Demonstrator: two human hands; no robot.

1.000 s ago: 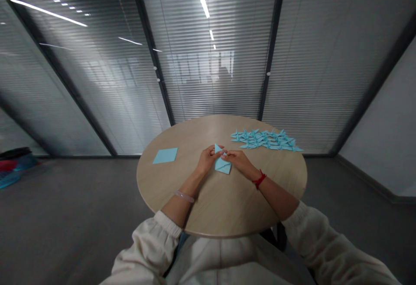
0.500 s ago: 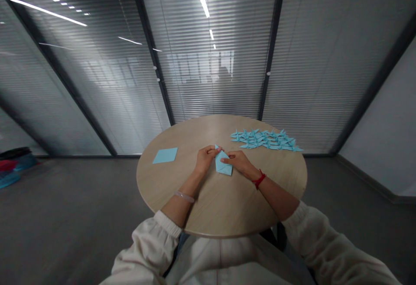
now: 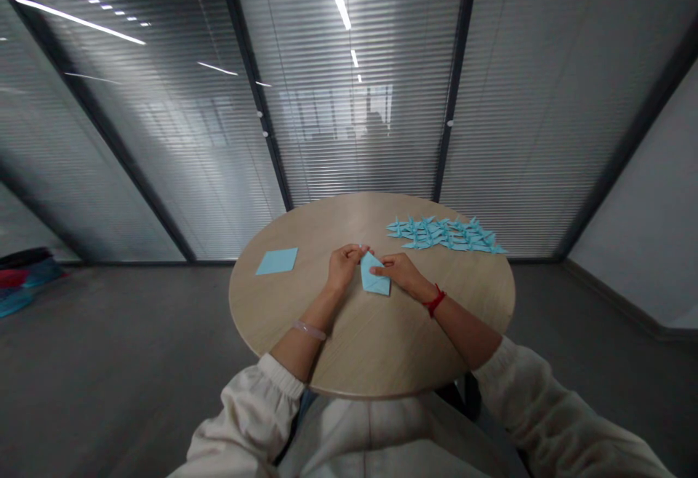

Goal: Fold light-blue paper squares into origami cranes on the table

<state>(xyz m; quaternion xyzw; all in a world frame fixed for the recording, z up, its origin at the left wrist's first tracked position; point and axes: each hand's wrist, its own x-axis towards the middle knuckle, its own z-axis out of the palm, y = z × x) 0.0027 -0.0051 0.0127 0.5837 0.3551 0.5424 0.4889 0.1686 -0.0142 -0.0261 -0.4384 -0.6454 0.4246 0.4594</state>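
While I watch over the head feed, both bare hands are at work on one piece, a light-blue folded paper (image 3: 374,284). Position: between the hands, around the middle of the round wooden tabletop (image 3: 376,351), pointed end away from the wearer, broad edge toward the body. Whether its underside touches the wood, I cannot tell.

Left hand (image 3: 342,267): fingertips closed on the paper's far tip, covering part of it. Right hand (image 3: 402,272): grasping the right-hand edge, thumb laid across the front face; its other fingers are partly hidden from me. A crease runs over the lower part of the paper.

Off to the left, well apart from the hands, I note a flat blue sheet (image 3: 277,261). At far right, origami cranes (image 3: 450,234) of matching blue lie crowded in rows near the tabletop's edge.

On the wearer: pale bangle (image 3: 310,329) at the left wrist, red bracelet (image 3: 435,301) at the right.
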